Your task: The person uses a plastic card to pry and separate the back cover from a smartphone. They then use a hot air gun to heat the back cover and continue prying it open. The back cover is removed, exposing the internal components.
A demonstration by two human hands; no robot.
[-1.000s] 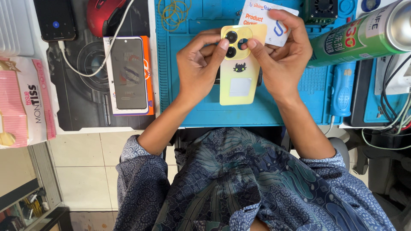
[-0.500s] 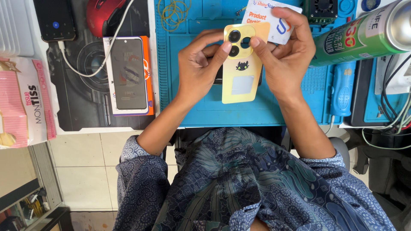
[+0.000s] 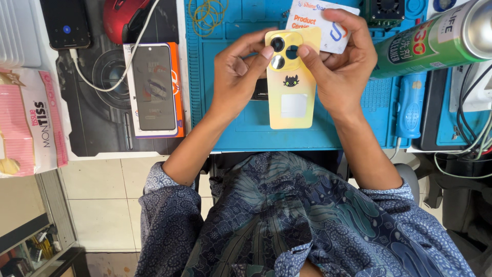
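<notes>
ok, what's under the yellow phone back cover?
Under the yellow back cover lies the blue work mat, and a white card sits behind its top corner in the right hand. The left hand pinches the camera end. What is directly beneath is covered.

Leaving bare blue mat [image 3: 241, 128] open below and left of the yellow phone back [image 3: 290, 87]. Crowding the right: green spray can [image 3: 435, 43] lying across, blue tool [image 3: 410, 107] beneath it, tangled cables [image 3: 474, 123] beyond. Blocking the left edge: boxed phone [image 3: 154, 90], white cord [image 3: 123, 56], red mouse [image 3: 123, 18]. Cluttering the top: rubber bands [image 3: 207, 11].
</notes>
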